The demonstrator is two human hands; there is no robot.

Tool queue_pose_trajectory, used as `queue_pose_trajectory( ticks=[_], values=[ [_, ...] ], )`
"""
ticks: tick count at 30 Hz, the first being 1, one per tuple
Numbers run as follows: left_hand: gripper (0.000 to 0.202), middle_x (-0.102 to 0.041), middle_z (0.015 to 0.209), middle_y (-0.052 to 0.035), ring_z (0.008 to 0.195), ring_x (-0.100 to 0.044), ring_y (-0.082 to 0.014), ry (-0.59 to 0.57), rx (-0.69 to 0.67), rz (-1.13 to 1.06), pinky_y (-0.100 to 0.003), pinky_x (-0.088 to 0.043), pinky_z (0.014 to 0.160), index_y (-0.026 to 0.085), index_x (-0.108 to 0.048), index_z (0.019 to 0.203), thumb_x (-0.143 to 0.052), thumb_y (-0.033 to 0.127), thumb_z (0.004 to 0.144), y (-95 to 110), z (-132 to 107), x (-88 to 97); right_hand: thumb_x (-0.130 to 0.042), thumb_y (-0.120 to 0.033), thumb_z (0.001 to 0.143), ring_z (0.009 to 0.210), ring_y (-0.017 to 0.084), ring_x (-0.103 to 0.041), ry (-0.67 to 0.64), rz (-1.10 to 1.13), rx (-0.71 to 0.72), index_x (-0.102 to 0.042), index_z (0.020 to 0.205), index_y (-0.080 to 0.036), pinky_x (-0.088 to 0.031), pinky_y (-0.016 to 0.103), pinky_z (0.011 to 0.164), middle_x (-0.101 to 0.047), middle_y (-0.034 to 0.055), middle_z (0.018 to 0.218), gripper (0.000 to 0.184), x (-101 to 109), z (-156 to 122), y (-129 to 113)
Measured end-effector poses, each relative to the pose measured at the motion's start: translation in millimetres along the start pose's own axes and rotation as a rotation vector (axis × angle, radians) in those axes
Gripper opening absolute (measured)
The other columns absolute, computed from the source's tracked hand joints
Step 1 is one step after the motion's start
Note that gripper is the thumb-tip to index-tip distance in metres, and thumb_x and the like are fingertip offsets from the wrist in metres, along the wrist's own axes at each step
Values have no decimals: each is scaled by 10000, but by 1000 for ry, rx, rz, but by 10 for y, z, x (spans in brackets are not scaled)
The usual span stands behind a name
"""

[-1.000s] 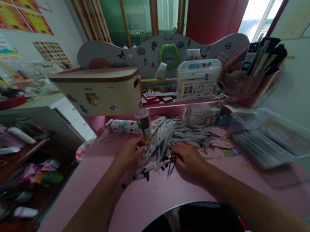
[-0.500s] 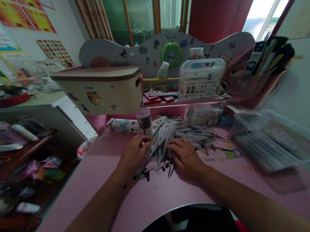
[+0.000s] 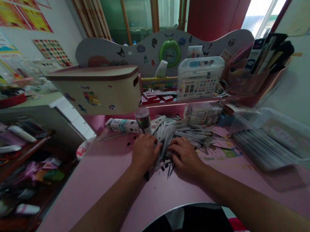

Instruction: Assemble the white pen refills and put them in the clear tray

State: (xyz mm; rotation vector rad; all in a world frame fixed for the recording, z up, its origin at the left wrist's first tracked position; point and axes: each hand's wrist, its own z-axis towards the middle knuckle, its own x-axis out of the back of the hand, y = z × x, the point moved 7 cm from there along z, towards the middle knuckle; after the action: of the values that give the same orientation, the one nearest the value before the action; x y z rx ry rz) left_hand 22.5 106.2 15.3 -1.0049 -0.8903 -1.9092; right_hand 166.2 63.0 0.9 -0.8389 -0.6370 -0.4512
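Note:
A big heap of white and black pens (image 3: 185, 133) lies on the pink desk (image 3: 159, 194). My left hand (image 3: 144, 153) rests on the heap's left side, fingers curled around a bundle of pens. On the near middle of the heap sits my right hand (image 3: 184, 155), its fingers bent down onto the pens. The two hands press toward each other with a bunch of pens between them. Small black caps (image 3: 147, 176) lie loose on the desk just in front of the hands.
A small round jar (image 3: 143, 120) and a long printed box (image 3: 121, 125) stand behind the heap. A clear plastic tray (image 3: 271, 141) with pens sits at the right. Farther back are a cream storage box (image 3: 98, 89), a clear case (image 3: 199, 77), and cluttered shelves at the left.
My left hand has slid right across the heap toward my right hand, pushing pens together. My right hand has shifted slightly forward onto the pile.

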Motion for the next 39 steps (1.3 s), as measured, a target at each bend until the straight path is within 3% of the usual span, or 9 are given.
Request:
queue_pose_trajectory(
  ticks=[3,7,13,16,18,22,26,31,39],
  values=[
    [168,-703,863,-107,887,-613,-295,39,-2,-41,-418,-461,814,208,-684,757,-631,307,881,-6,11,47,-539,-40,821,1010,252,-507,13,4,-17,-685,946,-184,-427,419,908,-622,85,1031,240,15,4,30],
    [183,-678,804,-82,857,-597,-270,131,42,-190,-403,-451,826,213,-631,727,-604,310,879,-38,2,257,-523,-44,834,1000,251,-510,51,7,-43,-669,954,-188,-423,419,906,-616,85,1013,237,74,14,50],
    [204,-661,860,-49,858,-610,-214,334,228,-705,-341,-475,811,210,-598,667,-607,319,840,-280,-116,554,-522,-55,832,964,254,-507,91,17,-28,-649,966,-193,-413,412,874,-607,86,975,230,137,15,54],
    [225,-706,950,-60,900,-635,-208,444,371,-1052,-321,-496,799,195,-565,575,-640,286,767,-479,-175,548,-504,-35,817,954,247,-503,59,26,-22,-638,924,-197,-400,406,872,-602,76,954,235,117,6,23],
    [204,-732,967,-61,825,-651,-188,465,491,-1288,-285,-497,680,186,-552,561,-667,278,703,-591,-188,473,-487,-10,799,938,236,-496,27,21,-43,-616,856,-196,-391,391,853,-593,66,924,232,100,-8,12],
    [252,-754,833,-49,656,-645,-151,470,645,-1587,-230,-454,525,189,-483,576,-721,269,590,-691,-174,360,-504,34,734,909,216,-479,-88,-30,-43,-580,786,-190,-369,348,793,-565,47,886,243,61,-61,-22],
    [281,-700,635,8,492,-552,-92,478,715,-1654,-203,-427,475,202,-443,618,-718,248,583,-706,-181,328,-562,23,767,927,208,-479,-193,-86,-19,-612,795,-186,-370,336,797,-570,42,911,217,65,-103,-40],
    [249,-663,582,32,568,-678,-156,451,800,-1649,-189,-413,441,215,-466,709,-692,268,619,-654,-215,289,-631,-51,864,915,195,-488,-259,-120,11,-674,797,-196,-361,332,792,-579,31,889,166,76,-91,-44],
    [85,-650,612,24,509,-666,-133,346,863,-1667,-172,-474,432,178,-574,888,-610,202,816,-528,-229,168,-641,-68,860,917,189,-519,-158,61,12,-652,813,-189,-382,329,817,-619,34,917,129,209,-17,0]
  ],
)
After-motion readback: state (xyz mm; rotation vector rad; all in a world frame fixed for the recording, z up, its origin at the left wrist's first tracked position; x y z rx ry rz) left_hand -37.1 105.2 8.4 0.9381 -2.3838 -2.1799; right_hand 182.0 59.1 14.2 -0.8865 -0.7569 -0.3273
